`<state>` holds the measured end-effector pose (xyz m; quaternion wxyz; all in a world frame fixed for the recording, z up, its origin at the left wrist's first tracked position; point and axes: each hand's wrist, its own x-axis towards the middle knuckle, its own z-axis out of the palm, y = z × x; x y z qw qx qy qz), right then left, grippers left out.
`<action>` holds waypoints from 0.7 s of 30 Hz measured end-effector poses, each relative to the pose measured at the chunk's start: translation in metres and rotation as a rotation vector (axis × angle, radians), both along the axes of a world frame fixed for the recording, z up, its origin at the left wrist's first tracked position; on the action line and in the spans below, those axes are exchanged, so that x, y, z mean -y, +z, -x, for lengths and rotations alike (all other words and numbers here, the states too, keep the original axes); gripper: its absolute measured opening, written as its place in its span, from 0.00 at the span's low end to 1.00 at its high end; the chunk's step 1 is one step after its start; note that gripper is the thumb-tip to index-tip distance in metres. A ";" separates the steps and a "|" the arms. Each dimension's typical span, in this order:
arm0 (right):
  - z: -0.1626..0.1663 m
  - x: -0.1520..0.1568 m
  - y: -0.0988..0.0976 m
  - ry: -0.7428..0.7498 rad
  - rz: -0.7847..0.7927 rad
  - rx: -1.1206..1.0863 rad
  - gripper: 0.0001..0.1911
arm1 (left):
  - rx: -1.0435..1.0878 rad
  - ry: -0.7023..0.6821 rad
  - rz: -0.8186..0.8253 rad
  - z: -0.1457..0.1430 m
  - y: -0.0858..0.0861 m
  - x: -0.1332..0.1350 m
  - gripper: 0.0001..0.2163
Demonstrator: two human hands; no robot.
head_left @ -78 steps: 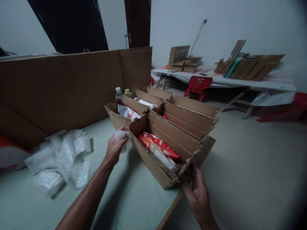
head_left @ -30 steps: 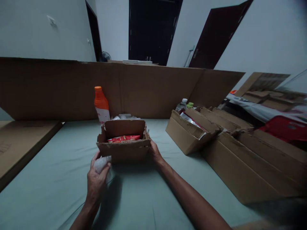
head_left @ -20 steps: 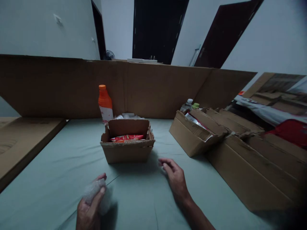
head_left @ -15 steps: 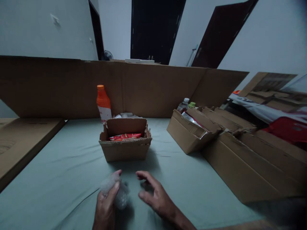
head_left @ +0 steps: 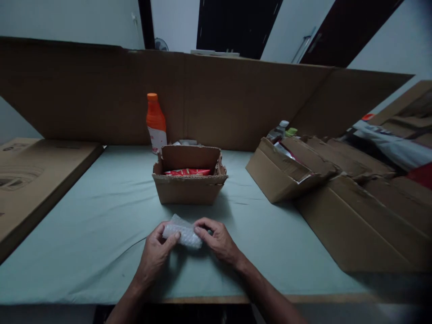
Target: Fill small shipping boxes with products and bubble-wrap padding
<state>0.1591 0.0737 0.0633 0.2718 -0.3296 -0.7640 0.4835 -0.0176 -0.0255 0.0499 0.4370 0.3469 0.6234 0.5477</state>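
Note:
A small piece of bubble wrap [head_left: 185, 235], folded or rolled, is held between both hands above the cloth. My left hand [head_left: 158, 246] pinches its left end, thumb on top. My right hand [head_left: 218, 240] grips the right end between thumb and fingers. Whether anything lies inside the wrap cannot be made out. Just beyond the hands stands an open cardboard box [head_left: 189, 191] with a torn rim. Inside it lies a red packet [head_left: 187, 172], partly hidden by the front wall.
Behind the box stands an orange bottle [head_left: 156, 123] against a cardboard screen [head_left: 243, 99]. To the right are several cardboard boxes [head_left: 351, 220], one with a clear bottle [head_left: 278, 131]. A flat carton [head_left: 50, 175] lies left on the pale green cloth [head_left: 101, 216].
My right hand has closed on the bubble wrap, which only my left hand held before. The view has tilted down, showing the table's front edge.

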 end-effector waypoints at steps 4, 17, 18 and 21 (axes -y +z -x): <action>0.002 -0.013 -0.016 -0.008 -0.123 0.180 0.10 | -0.341 -0.025 0.017 0.007 -0.019 -0.009 0.14; 0.011 -0.003 -0.022 0.167 -0.342 0.418 0.06 | -0.937 0.020 -0.212 0.015 -0.033 -0.002 0.13; 0.005 -0.004 -0.017 0.175 -0.343 0.397 0.05 | -0.978 0.036 -0.280 0.018 -0.024 -0.001 0.14; -0.019 -0.013 0.012 0.167 -0.309 0.276 0.04 | -1.117 0.142 -0.477 0.029 0.013 -0.006 0.20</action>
